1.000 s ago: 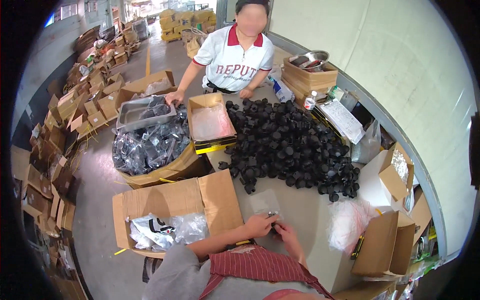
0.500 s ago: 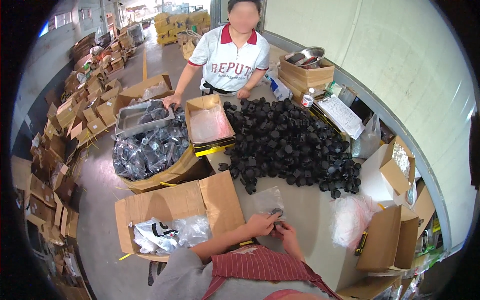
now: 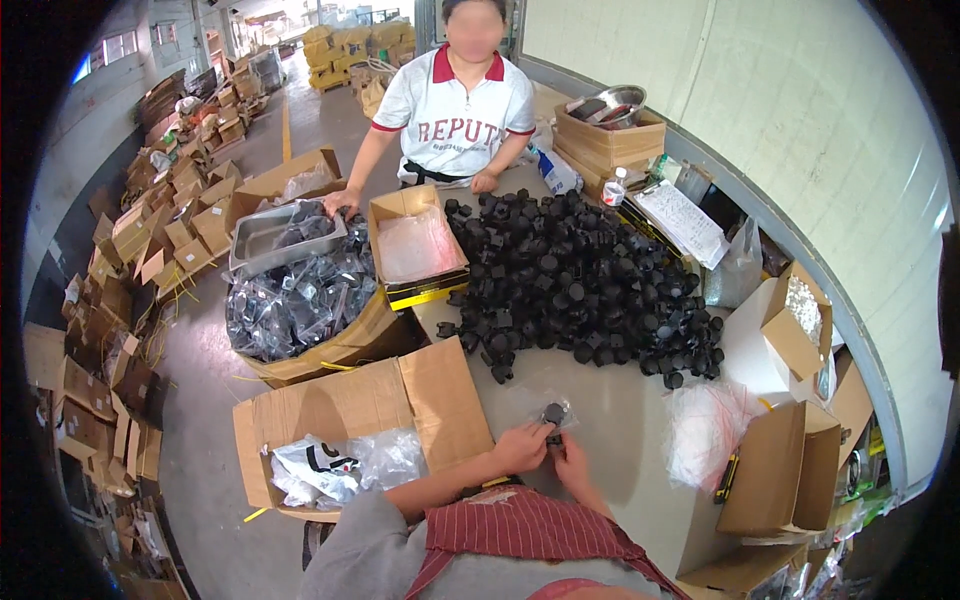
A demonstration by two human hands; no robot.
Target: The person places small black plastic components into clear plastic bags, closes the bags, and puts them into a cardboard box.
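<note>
My left hand [image 3: 521, 447] and my right hand [image 3: 573, 465] meet just above the grey table [image 3: 625, 440]. Their fingers are closed around the lower end of a black plastic part [image 3: 553, 413] with a round cap, and on a clear plastic bag [image 3: 570, 408] that surrounds its top. How far the part sits inside the bag is hard to see. A large heap of similar black parts [image 3: 590, 280] covers the table beyond my hands.
At left, an open carton [image 3: 330, 410] holds clear bags, near a carton of bagged parts [image 3: 300, 310] with a metal tray [image 3: 285, 240]. A bag-filled box [image 3: 418, 245] stands by the heap. Empty bags [image 3: 705, 430] and a carton [image 3: 765, 480] lie right. A co-worker [image 3: 465, 125] stands opposite.
The black part, mostly covered by my fingers before, now shows its cap upright in the bag. The bag no longer lies spread out flat. My right hand has shifted slightly.
</note>
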